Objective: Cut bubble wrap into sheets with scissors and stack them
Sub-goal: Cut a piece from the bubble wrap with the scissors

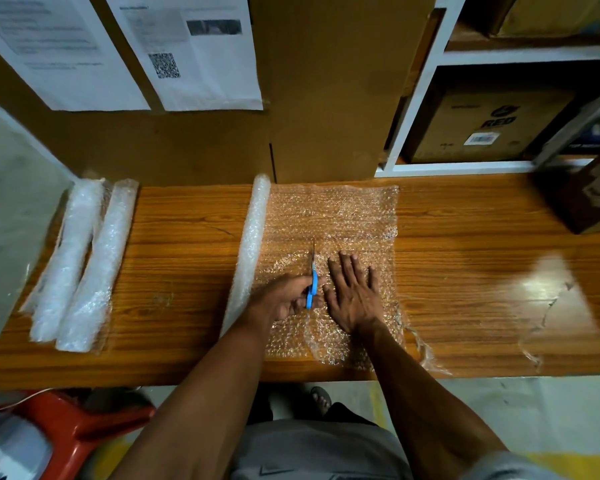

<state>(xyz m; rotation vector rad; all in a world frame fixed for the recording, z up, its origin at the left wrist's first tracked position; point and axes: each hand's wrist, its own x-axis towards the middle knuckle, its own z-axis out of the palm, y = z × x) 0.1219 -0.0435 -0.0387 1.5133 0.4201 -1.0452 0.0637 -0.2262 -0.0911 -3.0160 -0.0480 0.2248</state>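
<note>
A bubble wrap roll (253, 233) lies on the wooden table (187, 230), with its unrolled sheet (340, 216) spread flat to the right. My left hand (286, 299) grips blue-handled scissors (312, 282), whose blades point away from me into the sheet, part way along a cut from the near edge. My right hand (355, 292) rests flat with spread fingers on the sheet, just right of the scissors. A thin, clear cut sheet (548, 306) lies at the right end of the table.
Two more bubble wrap rolls (80, 261) lie side by side at the table's left end. Cardboard panels (326, 98) with taped papers stand behind the table. A brown box (586, 199) sits at the far right. A red stool (84, 424) stands below left.
</note>
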